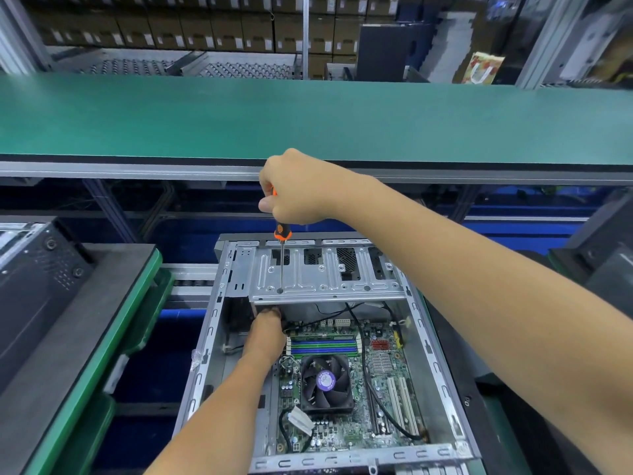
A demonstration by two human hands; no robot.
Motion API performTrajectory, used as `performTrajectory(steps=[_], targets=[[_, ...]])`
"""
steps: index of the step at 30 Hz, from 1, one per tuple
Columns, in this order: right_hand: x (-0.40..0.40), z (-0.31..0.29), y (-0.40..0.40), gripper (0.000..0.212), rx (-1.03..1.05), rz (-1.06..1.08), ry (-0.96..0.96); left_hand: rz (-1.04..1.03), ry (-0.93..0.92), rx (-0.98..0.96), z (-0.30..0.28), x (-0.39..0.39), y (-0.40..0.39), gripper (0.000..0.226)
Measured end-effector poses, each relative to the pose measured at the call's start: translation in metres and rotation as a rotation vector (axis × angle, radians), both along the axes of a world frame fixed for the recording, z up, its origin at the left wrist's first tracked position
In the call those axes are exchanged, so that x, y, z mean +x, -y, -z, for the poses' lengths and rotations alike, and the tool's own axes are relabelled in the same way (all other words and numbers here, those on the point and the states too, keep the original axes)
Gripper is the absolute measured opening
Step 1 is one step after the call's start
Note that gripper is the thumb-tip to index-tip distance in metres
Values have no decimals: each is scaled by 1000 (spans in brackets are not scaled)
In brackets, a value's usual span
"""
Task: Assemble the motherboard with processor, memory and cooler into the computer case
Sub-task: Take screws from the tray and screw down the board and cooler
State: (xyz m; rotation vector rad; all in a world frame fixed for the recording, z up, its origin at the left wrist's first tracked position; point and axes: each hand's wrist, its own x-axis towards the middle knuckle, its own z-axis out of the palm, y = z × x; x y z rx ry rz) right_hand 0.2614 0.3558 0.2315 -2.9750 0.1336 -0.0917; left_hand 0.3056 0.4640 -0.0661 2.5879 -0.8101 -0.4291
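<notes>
An open metal computer case (pixel 219 323) lies in front of me with a green motherboard (pixel 383 371) inside. A black cooler fan (pixel 327 382) with a purple label sits on the board, below blue and green memory slots (pixel 323 347). My right hand (pixel 294 190) is shut on an orange and black screwdriver (pixel 282 234), held upright. Its tip rests in a hole of the silver drive cage (pixel 325 282) at the case's far end. My left hand (pixel 265 332) reaches under the cage's near edge, fingertips hidden there.
A long green shelf (pixel 308 118) runs across above the case. A dark computer case (pixel 37 279) lies on a green-edged pallet (pixel 102 337) at the left. Another dark unit (pixel 603 255) stands at the right. Stacked cardboard boxes (pixel 205 29) fill the background.
</notes>
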Motion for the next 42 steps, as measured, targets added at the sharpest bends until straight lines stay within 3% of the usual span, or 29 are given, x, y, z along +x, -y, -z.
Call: performTrajectory(steps=[27,42], targets=[[-5,-1,0,22,-42,-139,-16,55,36,24,4,0,-2,38],[0,-1,-3,18,-80,-213,-50,77,62,39,2,0,-2,30]])
